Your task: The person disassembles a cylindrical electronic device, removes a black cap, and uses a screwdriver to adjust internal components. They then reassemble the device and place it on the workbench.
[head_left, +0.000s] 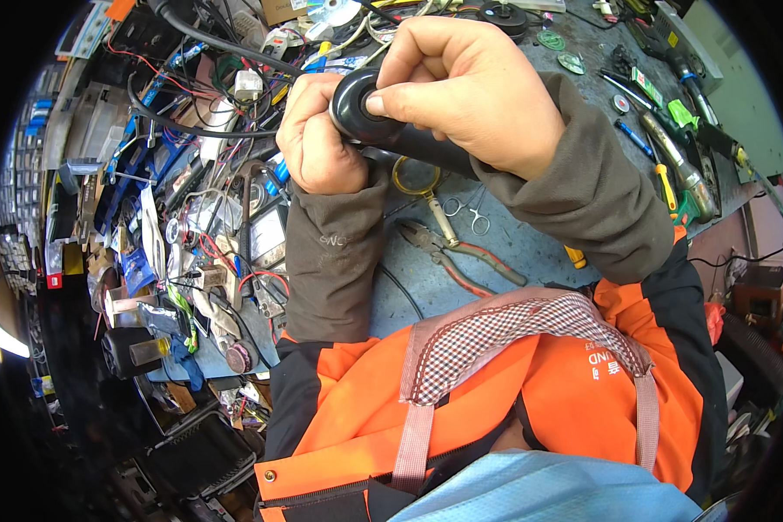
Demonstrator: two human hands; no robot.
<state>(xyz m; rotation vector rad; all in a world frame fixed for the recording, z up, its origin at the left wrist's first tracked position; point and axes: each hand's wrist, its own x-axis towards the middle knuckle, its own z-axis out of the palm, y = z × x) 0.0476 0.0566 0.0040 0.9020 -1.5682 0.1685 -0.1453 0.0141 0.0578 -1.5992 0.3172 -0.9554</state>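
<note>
Both hands are on a black tube-shaped object [435,150] with a thick, glossy round end [357,117]; its exact kind does not show. My left hand [320,139] closes around the left side of that round end. From the right, my right hand [474,100] reaches over it with curled fingers, the thumb tip pressed at the middle of the end. Whether a small part sits under the thumb is hidden. Below on the bench lie a yellow-rimmed magnifying glass [417,177], small scissor-handled forceps [478,222] and cutting pliers [457,252] with red-and-grey handles.
Tangled wires, boards and tools crowd the bench's left side. A thick black cable [226,42] runs in from the upper left. At right lie a yellow-handled screwdriver [666,187], a metal heat-gun-like tube [677,157] and a blue pen-like tool [633,137].
</note>
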